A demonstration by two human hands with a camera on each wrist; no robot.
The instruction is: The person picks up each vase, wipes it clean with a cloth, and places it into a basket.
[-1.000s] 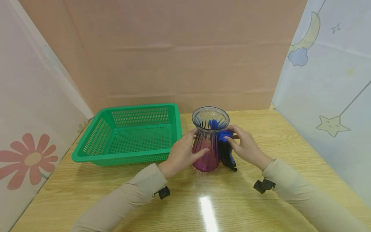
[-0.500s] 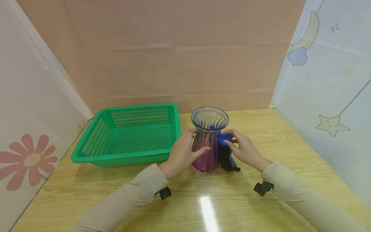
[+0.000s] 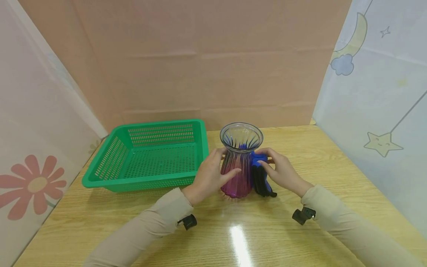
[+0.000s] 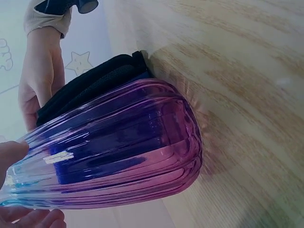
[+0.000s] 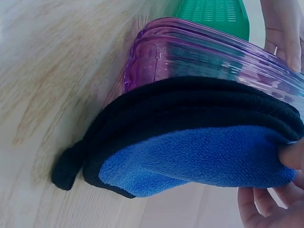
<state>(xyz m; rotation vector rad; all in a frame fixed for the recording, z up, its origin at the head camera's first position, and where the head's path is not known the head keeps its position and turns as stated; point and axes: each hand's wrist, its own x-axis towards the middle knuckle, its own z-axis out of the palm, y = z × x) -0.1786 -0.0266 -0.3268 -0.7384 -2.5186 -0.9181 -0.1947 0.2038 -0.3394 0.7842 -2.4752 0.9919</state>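
Note:
A ribbed glass vase (image 3: 236, 176), clear at its flared rim and pink-purple toward the base, stands upright on the table. My left hand (image 3: 209, 176) holds its left side, thumb across the front and fingers partly hidden behind. At the vase's right side, my right hand (image 3: 283, 172) pinches a folded blue cloth with black edging (image 3: 261, 180) between thumb and fingers. In the right wrist view the fuzzy cloth (image 5: 204, 154) lies along the glass, a short black tab at its lower end. Blue shows through the vase (image 4: 118, 142) in the left wrist view.
Left of the vase sits a green plastic basket (image 3: 146, 181) with slotted walls. The wood-grain table (image 3: 213, 237) runs to a plain brown backdrop (image 3: 207, 74), with printed sheets at both sides.
My right hand and the cloth have shifted slightly down along the vase, and the cloth's lower end has swung a little right. My left hand and the vase look nearly still.

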